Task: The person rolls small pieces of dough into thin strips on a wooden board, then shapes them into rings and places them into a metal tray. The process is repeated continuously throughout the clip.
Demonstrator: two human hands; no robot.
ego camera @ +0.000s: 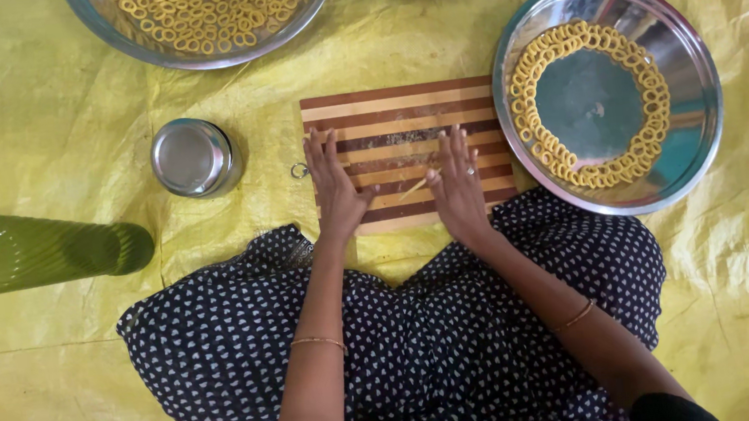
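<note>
So, both hands flat, fingers spread: left hand [335, 189], right hand [459, 186] | thin dough strand [417, 185] lies between them, right hand touching it | all on striped wooden board [402, 110] | steel plate [692, 61] ringed with dough loops [527, 83] just right | small steel cup [195, 157], green bottle [39, 250] off left | yellow sheet [28, 104] underneath

I see a chopping board [403, 119] striped dark brown and pale tan on a yellow sheet [46, 112], pale yellow dough rings [557, 147] in a silver bowl [692, 61], a green bottle [39, 250], and a navy dress [438, 339] with white dots.
</note>
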